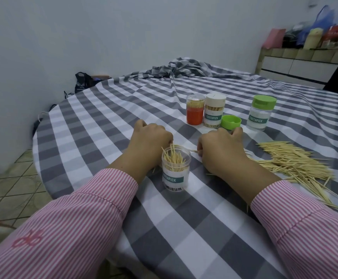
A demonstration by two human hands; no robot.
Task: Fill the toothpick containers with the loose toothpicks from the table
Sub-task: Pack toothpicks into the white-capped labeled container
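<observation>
An open clear container [175,171] labelled TOOTHPICK stands near the table's front, partly filled with upright toothpicks. My left hand [151,140] rests just behind and left of it, fingers curled under, and what they hold is hidden. My right hand [221,151] lies to the container's right, fingers curled, with a few toothpick tips [194,151] sticking out of them toward the container. A big pile of loose toothpicks [294,163] is spread on the cloth to the right of my right hand.
Behind my hands stand an orange container [194,114], a white-lidded container [214,111] and a green-lidded container [261,113], with a loose green lid [231,122] between them. A grey checked tablecloth [107,121] covers the round table. The wall is at the left.
</observation>
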